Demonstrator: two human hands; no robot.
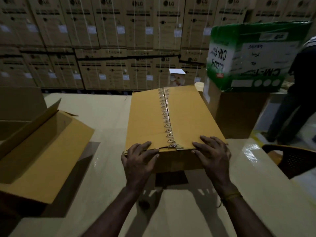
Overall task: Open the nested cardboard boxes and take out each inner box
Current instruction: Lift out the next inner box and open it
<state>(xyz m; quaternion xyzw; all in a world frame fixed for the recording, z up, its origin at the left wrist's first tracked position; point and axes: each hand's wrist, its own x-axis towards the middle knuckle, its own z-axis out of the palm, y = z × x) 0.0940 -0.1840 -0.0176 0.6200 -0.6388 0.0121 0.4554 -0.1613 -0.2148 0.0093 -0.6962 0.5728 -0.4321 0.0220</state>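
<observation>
Two bare forearms are seen reaching forward over a glossy, pale table [188,211], a thin thread band being worn at the right wrist. The left hand [138,161] is laid over the near left corner of a closed box [188,117], its fingers spread and bent over the top edge with the thumb against the front face; the right hand [213,154] is set likewise at the near right part of that edge, fingers splayed flat on the top panel. The hands are kept apart, one on either side of the centre seam, and nothing is enclosed in either. The box is plain brown corrugated cardboard, rectangular, standing on the table straight ahead, its two top flaps met along a seam covered by clear printed tape [166,115] that is crinkled and torn at the near end, where a narrow gap shows. To the left an open box [42,151] of the same smooth brown board is lying on the table, one long flap raised at an angle. Beyond the closed box a small white carton [177,76] is partly hidden. At the right a tall brown carton [239,113] is stood beside the table, with a crumpled green-and-white printed carton [256,55] set upside down on it. A dark perforated chair [294,159] and a standing person [301,93] in dark clothes are seen at the right edge. The far wall is filled by stacked brown cartons [111,31], strapped with thin white bands.
</observation>
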